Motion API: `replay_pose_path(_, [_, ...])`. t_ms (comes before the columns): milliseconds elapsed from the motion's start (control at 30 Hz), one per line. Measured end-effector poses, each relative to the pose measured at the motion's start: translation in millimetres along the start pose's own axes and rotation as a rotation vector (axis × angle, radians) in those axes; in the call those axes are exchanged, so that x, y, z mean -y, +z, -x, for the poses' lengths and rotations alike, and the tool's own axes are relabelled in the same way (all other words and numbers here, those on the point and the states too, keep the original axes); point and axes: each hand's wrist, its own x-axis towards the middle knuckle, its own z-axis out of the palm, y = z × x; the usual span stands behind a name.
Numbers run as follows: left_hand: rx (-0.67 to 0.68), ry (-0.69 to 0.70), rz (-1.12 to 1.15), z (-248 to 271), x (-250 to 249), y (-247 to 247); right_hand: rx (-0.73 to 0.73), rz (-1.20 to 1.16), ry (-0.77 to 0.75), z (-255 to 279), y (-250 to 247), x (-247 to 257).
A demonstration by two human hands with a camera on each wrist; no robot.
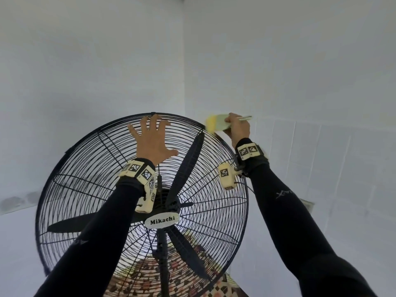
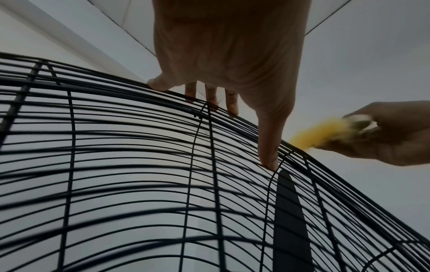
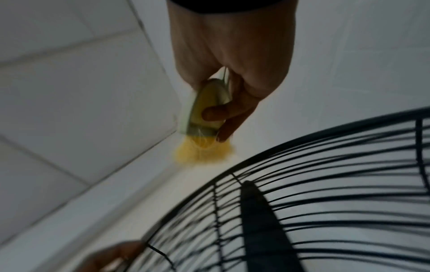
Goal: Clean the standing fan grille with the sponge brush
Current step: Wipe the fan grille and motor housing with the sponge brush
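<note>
A black wire fan grille with a "Mikachi" badge fills the lower middle of the head view. My left hand lies flat on its upper part, fingers spread and straight. My right hand grips a pale green sponge brush with a yellow tip. That tip sits at the grille's upper right rim; the wrist views blur it, so contact is unclear. A dark blade shows behind the wires.
White walls meet in a corner right behind the fan, tiled on the right. The fan's pole runs down to a patterned floor or mat. Both forearms wear dark sleeves and marker-tagged wristbands.
</note>
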Motion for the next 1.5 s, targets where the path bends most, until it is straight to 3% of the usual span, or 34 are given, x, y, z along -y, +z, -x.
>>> replay_pose_path(167, [0.02,-0.006,-0.035,-0.7,-2.6,-1.5,0.07,0.087,-0.007,7.3,4.2,-4.3])
replay_pose_path(233, [0.023,-0.006,-0.038,0.1,-0.8,-1.6,0.005,0.09,-0.111,14.9,6.9,-3.1])
replay_pose_path(333, [0.026,-0.001,-0.032,-0.4,-2.2,-1.6,0.005,0.278,-0.308,29.1,10.3,-7.5])
replay_pose_path(567, [0.027,0.0,-0.028,0.4,-3.0,-1.5,-0.027,0.245,-0.477,55.5,10.1,-21.9])
replay_pose_path(667, [0.037,-0.011,-0.042,-0.1,-3.2,-1.4,0.046,0.328,-0.483,66.5,9.5,-30.7])
replay_pose_path(800, [0.043,-0.003,-0.032,0.5,-4.1,-1.4,-0.066,0.244,-0.55,77.3,6.2,-37.6])
replay_pose_path(967, [0.027,0.0,-0.008,-0.2,-0.7,-1.3,0.116,0.412,-0.537,90.6,4.3,-55.3])
replay_pose_path(1100, [0.027,0.02,-0.003,1.1,-1.2,-0.3,-0.004,0.312,-0.604,97.1,2.9,-60.4])
replay_pose_path(1233, [0.012,0.067,-0.058,5.1,6.9,5.9,0.146,0.462,-0.541,100.5,0.2,-68.6])
replay_pose_path(1367, [0.003,0.168,-0.126,13.8,19.3,13.6,0.002,0.352,-0.609,106.9,-1.0,-74.6])
replay_pose_path(1500, [0.0,0.22,-0.158,35.7,34.1,26.6,0.169,0.454,-0.535,119.0,-1.3,-82.4])
